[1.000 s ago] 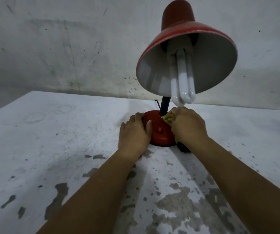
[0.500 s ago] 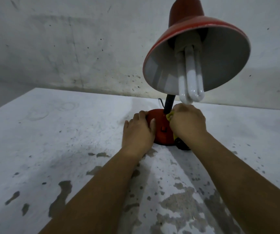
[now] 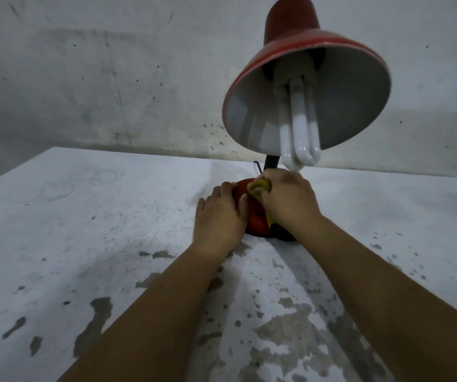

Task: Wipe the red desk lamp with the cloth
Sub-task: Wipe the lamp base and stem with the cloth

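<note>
Since a second ago the right hand [image 3: 290, 201] has slid from the 3 o'clock side of the base [image 3: 254, 224] toward its top, bringing the cloth [image 3: 260, 187] up beside the black stem [image 3: 271, 161]; the left hand [image 3: 219, 216] has kept its place. Seen from the head camera, the lamp [image 3: 304, 78] stands on the bench [image 3: 83, 230] at 12 o'clock from the person, near the wall [image 3: 111, 78]. Its red shade [image 3: 290, 31] tips toward the camera, showing the white lining and a looped white bulb [image 3: 301, 128] that hangs just above the right hand. The right hand's grip is curled, fingers and thumb pinching the bunched yellow cloth against the top of the red base. The left hand lies at 9 o'clock of the base, fingers straight and together, pressed on its side, thumb resting on the red surface. A dark object [image 3: 282, 232] sits touching the base at 5 o'clock, partly under the right wrist; what it is cannot be told. Paint on the bench is flaked in grey patches near the forearms.
</note>
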